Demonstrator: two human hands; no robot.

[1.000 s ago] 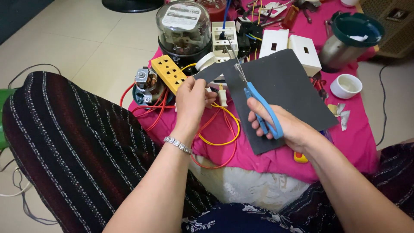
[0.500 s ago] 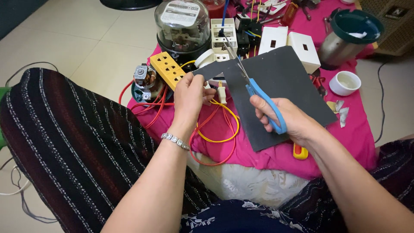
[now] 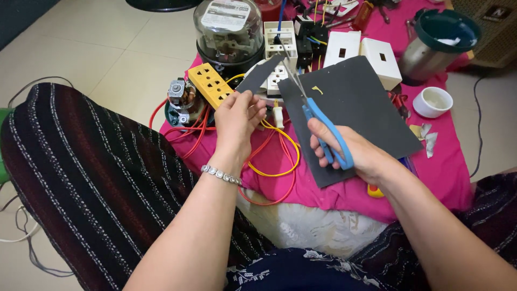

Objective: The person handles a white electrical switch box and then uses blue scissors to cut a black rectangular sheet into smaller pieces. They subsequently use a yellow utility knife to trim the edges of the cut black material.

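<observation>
Pink cloth; dark grey sheet, narrow strip half-severed

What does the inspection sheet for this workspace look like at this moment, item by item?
Surface: pink cloth spread over the floor.
Job's things: dark grey sheet with a strip cut free; blue-handled scissors.
Clutter: yellow socket strip, glass-domed meter, small motor, white boxes, steel jug, white cup.
Grippers: left hand pinches the strip; right hand grips the scissors.
Cables: red and yellow wires looped on the cloth.
Surroundings: pale tiled floor.
</observation>
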